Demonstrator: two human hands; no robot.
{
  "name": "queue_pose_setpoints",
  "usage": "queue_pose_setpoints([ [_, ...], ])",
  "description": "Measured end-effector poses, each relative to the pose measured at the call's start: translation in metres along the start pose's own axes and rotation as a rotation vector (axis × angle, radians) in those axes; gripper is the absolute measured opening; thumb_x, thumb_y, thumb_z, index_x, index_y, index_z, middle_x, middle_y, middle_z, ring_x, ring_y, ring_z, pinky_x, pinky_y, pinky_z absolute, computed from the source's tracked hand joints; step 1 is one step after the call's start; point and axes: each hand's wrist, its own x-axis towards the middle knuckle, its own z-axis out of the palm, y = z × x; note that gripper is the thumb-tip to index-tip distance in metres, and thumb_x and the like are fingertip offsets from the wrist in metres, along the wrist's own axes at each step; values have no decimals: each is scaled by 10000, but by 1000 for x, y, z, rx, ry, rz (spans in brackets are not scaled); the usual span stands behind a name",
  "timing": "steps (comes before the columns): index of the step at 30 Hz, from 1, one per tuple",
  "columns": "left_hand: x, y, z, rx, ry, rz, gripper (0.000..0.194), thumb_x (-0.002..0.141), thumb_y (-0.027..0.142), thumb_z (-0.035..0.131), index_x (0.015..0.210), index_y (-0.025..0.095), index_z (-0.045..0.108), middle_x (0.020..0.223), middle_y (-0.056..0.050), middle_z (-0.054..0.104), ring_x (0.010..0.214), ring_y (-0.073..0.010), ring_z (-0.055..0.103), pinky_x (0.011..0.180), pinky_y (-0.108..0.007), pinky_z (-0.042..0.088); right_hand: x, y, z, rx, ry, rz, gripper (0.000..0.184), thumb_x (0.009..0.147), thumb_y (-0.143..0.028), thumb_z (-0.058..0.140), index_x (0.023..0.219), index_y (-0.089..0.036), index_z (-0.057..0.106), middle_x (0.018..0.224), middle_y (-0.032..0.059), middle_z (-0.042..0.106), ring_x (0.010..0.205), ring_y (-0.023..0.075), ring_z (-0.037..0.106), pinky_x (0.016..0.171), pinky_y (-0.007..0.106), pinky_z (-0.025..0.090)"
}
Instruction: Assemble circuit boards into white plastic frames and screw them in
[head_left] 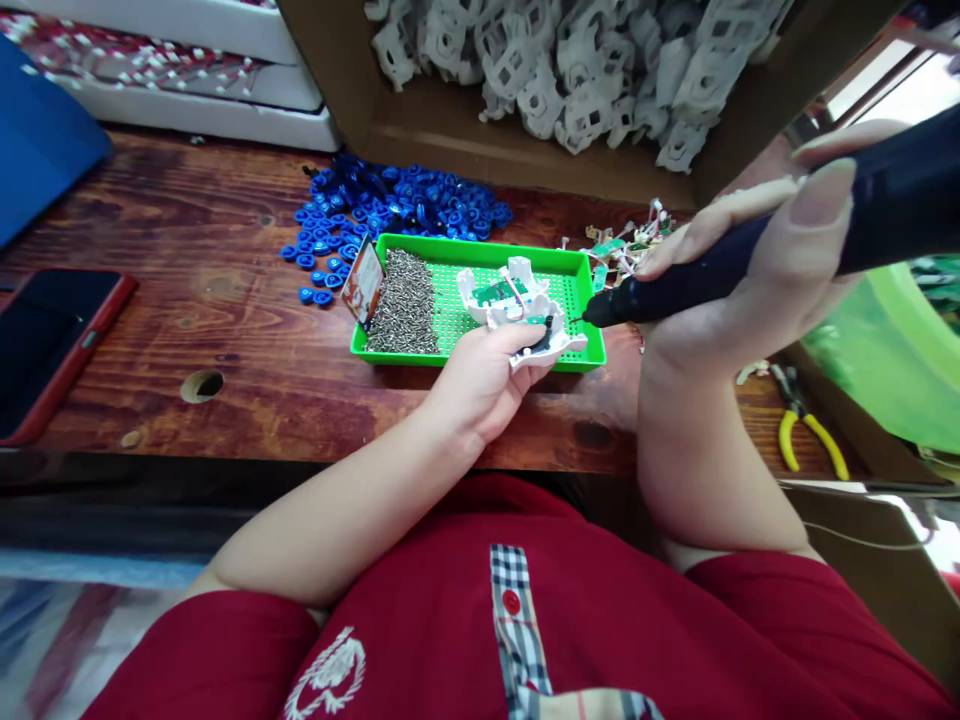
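My left hand [484, 378] is closed around a white plastic housing [541, 335], gripping it from below at the near right edge of the green tray [480, 355]. A small green circuit board [499, 292] with wires sits inside a second white part just behind it, in the tray. My right hand [757, 275] is wrapped around a black electric screwdriver [787, 245], fingers curled over the barrel, index finger lying along the top. The bit tip [589, 318] points left and is just beside the housing; I cannot tell whether it touches it.

The left half of the tray holds a heap of small metal screws [405, 300], with a small card [364, 280] propped against the tray's left wall. Behind the tray, a pile of blue plastic pieces [375, 215] lies on the wooden table [187, 300]. A cardboard box [465, 130] of white plastic housings stands at the far edge. A red-cased phone [52, 345] lies at far left; yellow-handled pliers [810, 435] lie at the right, well apart from the tray
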Motion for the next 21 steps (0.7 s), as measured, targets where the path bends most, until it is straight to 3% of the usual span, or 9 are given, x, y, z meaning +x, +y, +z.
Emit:
queue_pose_setpoints([
  [3, -11, 10, -8, 64, -24, -10, 209, 715, 77, 612, 920, 64, 645, 973, -106, 692, 766, -141, 667, 751, -274, 536, 2, 12, -3, 73, -3, -155, 188, 792, -369, 573, 879, -210, 523, 607, -49, 440, 390, 52, 448, 372, 196, 262],
  [8, -46, 23, -34, 293, -5, 28, 227, 702, 186, 697, 922, 128, 682, 875, -47, 714, 692, -135, 649, 641, -219, 520, 8, 40, -9, 49, -180, -137, 202, 803, -375, 592, 901, -215, 519, 532, -77, 421, 358, 58, 423, 332, 206, 289],
  [11, -67, 20, -52, 390, 37, -95, 264, 664, 231, 746, 909, 150, 691, 837, -42, 719, 693, -155, 650, 650, -232, 515, 11, 52, -9, 9, -173, -111, 244, 789, -413, 603, 921, -236, 499, 539, -83, 424, 369, 60, 427, 330, 214, 315],
  [15, -85, 9, -71, 480, -12, -301, 315, 675, 302, 747, 949, 160, 681, 858, -66, 728, 705, -183, 661, 641, -258, 507, 11, 65, -5, -18, -171, -96, 305, 772, -496, 602, 939, -272, 478, 528, -88, 407, 373, 65, 412, 325, 218, 324],
  [21, -88, -3, -82, 469, -121, -348, 446, 684, 270, 743, 1102, 173, 624, 1033, -92, 707, 860, -207, 660, 741, -287, 504, 6, 67, 1, -62, -217, -34, 352, 742, -508, 633, 908, -250, 459, 722, -55, 501, 404, 34, 411, 333, 220, 364],
])
